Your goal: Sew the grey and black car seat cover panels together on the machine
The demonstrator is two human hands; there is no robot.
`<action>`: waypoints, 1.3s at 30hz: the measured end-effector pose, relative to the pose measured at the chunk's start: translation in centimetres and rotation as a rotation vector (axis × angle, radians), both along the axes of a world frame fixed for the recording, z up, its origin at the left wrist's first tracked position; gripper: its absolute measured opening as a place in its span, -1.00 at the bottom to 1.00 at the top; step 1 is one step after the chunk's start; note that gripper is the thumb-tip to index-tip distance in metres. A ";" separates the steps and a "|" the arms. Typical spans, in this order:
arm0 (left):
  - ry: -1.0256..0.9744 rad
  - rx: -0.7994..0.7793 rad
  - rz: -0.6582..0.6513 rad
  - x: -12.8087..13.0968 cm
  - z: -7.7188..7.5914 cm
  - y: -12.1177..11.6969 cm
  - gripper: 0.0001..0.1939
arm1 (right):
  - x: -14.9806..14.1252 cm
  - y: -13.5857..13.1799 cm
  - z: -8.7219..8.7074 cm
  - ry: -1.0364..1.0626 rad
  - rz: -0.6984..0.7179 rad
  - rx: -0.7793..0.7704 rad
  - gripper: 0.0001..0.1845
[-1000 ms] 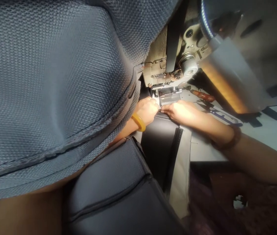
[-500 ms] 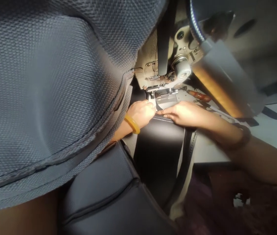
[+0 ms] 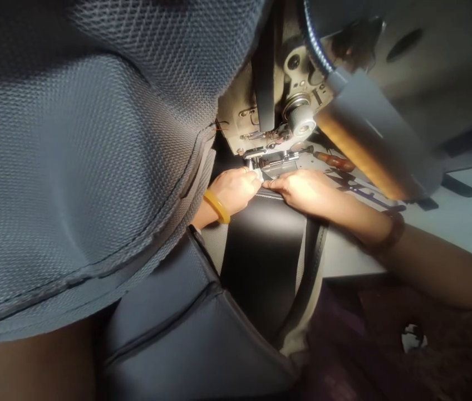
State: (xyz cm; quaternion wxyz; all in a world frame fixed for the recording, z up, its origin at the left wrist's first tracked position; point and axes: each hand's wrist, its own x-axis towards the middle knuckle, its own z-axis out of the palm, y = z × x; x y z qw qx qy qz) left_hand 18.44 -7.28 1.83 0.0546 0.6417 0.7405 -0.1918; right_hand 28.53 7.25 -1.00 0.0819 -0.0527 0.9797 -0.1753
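Note:
My left hand [image 3: 236, 189], with a yellow bangle on its wrist, is curled closed and pinches the edge of a black leather panel [image 3: 261, 245] just below the presser foot [image 3: 256, 157] of a sewing machine [image 3: 273, 111]. My right hand [image 3: 303, 192] lies on the same panel's edge from the right, fingers pressed together and pointing at the foot. A dark bracelet circles the right wrist. The two hands nearly touch at the needle area. A large grey mesh fabric piece [image 3: 73, 167] hangs over my left arm and hides most of it.
A white table top [image 3: 461, 223] stretches to the right, with a brown-handled tool [image 3: 336, 161] and scissors [image 3: 365, 192] lying behind my right hand. A lamp on a flexible neck [image 3: 369, 128] hangs over the machine. A black zipper strip [image 3: 306, 278] runs down off the table edge.
The view drifted so the machine and hands sit further left. Both hands stayed at the presser foot, and the black panel has slid toward me, showing more of its surface.

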 end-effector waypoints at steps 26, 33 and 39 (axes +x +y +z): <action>-0.221 0.039 0.279 -0.1 0.6 -0.3 -0.55 | 4.5 1.1 -4.5 0.301 0.424 -0.110 -0.07; -0.209 0.066 0.247 0.1 0.3 -0.5 -0.60 | 4.1 -0.2 -4.4 0.368 0.383 -0.059 -0.14; -0.183 0.024 0.155 -0.2 0.3 -0.4 -0.65 | 3.9 -0.8 -5.2 0.404 0.380 -0.033 -0.03</action>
